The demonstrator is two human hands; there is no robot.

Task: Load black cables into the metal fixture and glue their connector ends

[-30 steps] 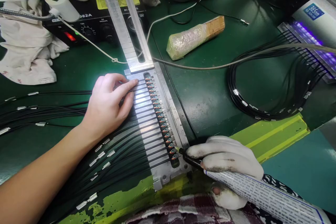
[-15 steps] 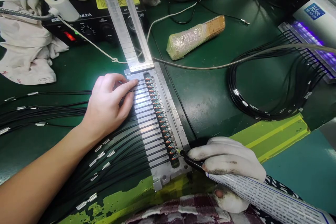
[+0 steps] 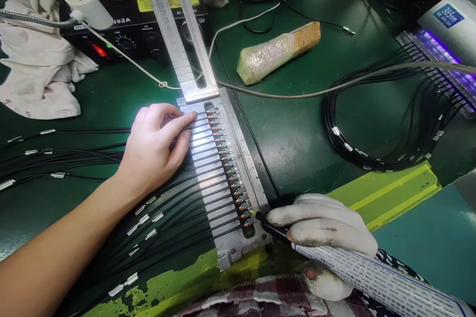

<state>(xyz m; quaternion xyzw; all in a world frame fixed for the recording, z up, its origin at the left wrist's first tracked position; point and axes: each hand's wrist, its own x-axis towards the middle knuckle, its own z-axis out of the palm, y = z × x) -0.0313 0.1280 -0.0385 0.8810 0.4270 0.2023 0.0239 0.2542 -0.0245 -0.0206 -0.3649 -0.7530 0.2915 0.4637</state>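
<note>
My bare left hand (image 3: 154,146) rests over the upper cables of a slotted metal fixture (image 3: 211,158). Its index finger and thumb are apart, touching the fixture or the top black cables; the other fingers are partly hidden. A row of black cables (image 3: 208,193) lies across the plate, their stripped coloured wire ends (image 3: 233,177) meeting small metal connectors over the slot. In a stained white glove, my right hand (image 3: 327,230) grips a printed glue tube (image 3: 357,272) with a black nozzle. The yellowish tip reaches the lower connectors, though exact contact is unclear.
Behind the fixture stands a black controller (image 3: 141,34). A film-wrapped wooden block (image 3: 275,54) lies beyond it on the green mat. Coiled cables (image 3: 338,131) run to a 365nm lamp (image 3: 446,17) glowing violet. White cloths (image 3: 37,69) are at left; a hose crosses the mat.
Both hands and the glue tube keep nearly the same positions over the fixture. The whole view has shifted very slightly.
</note>
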